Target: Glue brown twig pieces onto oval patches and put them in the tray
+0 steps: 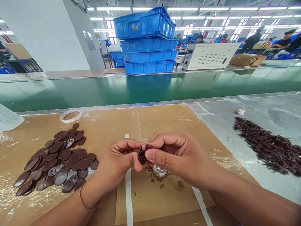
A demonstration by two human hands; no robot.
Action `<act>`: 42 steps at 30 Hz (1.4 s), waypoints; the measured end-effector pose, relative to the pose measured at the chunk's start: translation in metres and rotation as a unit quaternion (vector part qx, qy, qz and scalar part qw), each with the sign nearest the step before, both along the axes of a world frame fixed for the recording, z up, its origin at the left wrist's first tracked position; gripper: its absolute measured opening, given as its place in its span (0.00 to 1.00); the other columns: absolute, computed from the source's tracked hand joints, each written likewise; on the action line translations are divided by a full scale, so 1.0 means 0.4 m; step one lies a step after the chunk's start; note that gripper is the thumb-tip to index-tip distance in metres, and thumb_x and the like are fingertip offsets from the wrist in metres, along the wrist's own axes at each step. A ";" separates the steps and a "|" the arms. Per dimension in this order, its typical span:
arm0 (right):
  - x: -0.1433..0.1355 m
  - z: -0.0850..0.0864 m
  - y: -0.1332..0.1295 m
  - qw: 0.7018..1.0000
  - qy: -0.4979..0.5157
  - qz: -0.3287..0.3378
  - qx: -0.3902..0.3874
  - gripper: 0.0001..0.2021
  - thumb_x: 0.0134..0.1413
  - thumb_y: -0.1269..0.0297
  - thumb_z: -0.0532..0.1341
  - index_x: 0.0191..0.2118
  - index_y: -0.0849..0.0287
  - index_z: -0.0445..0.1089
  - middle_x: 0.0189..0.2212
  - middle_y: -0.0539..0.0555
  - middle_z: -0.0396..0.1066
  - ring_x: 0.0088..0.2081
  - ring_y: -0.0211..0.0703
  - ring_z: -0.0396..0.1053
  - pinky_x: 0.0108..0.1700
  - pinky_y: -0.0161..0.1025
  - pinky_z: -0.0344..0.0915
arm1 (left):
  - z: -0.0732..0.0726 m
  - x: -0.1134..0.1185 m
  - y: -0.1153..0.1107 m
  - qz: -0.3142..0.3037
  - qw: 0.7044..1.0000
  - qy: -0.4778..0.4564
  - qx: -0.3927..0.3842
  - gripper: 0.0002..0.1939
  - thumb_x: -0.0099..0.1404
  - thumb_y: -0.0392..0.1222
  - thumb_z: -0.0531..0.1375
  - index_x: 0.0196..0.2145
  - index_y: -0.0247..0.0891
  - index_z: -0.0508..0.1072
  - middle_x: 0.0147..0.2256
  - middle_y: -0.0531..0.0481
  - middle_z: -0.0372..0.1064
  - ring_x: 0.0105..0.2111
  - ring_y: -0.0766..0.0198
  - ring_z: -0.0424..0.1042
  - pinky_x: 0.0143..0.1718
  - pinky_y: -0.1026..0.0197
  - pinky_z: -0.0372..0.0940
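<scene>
1. The left hand (117,163) and the right hand (175,153) meet over the middle of the cardboard-covered counter (164,125), and both pinch one small dark brown piece (142,155) between thumb and fingertips.
2. Just below the hands, at 6 o'clock, a small clear round cap (160,171) sits on the counter among brown crumbs.
3. At 9 o'clock from the hands lies a heap of brown oval discs (58,160).
4. At 3 o'clock, well apart, is a pile of dark scraps (268,146).
5. At 11 o'clock a white ring (70,115) lies near the green conveyor belt (94,91).
6. At 12 o'clock, beyond the belt, stand stacked blue crates (147,40).
</scene>
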State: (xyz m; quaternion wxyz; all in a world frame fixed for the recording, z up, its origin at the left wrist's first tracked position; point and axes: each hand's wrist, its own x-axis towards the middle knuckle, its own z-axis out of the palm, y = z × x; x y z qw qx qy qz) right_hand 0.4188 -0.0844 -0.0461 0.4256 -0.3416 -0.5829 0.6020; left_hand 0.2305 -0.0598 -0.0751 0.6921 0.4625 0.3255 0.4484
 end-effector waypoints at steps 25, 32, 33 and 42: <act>-0.020 0.008 -0.010 0.993 0.093 0.056 0.044 0.10 0.66 0.70 0.64 0.31 0.60 0.75 0.32 0.52 0.79 0.36 0.35 0.71 0.40 0.32 0.66 | 0.012 0.016 -0.004 0.050 0.998 -0.025 -0.014 0.14 0.38 0.38 0.79 0.20 0.41 0.79 0.19 0.53 0.74 0.19 0.67 0.74 0.24 0.69 0.71; -0.020 0.001 -0.008 0.997 0.058 0.043 0.035 0.10 0.66 0.64 0.64 0.31 0.58 0.75 0.34 0.54 0.80 0.36 0.39 0.70 0.40 0.37 0.65 | 0.013 0.016 -0.004 0.050 0.999 -0.020 -0.008 0.14 0.38 0.37 0.79 0.20 0.41 0.79 0.19 0.53 0.74 0.19 0.66 0.75 0.24 0.70 0.71; -0.019 -0.001 -0.007 0.997 0.055 0.042 0.034 0.10 0.66 0.63 0.64 0.31 0.58 0.75 0.35 0.53 0.80 0.36 0.39 0.70 0.40 0.38 0.64 | 0.014 0.016 -0.004 0.048 0.999 -0.021 -0.008 0.14 0.38 0.37 0.79 0.20 0.41 0.79 0.18 0.53 0.74 0.19 0.66 0.75 0.24 0.70 0.71; -0.013 -0.007 -0.007 0.998 0.044 0.029 0.043 0.09 0.64 0.62 0.66 0.31 0.56 0.76 0.33 0.51 0.78 0.34 0.38 0.68 0.35 0.37 0.61 | 0.011 0.015 -0.006 0.047 0.998 -0.036 -0.013 0.14 0.36 0.35 0.79 0.20 0.41 0.80 0.19 0.53 0.75 0.19 0.68 0.75 0.24 0.71 0.71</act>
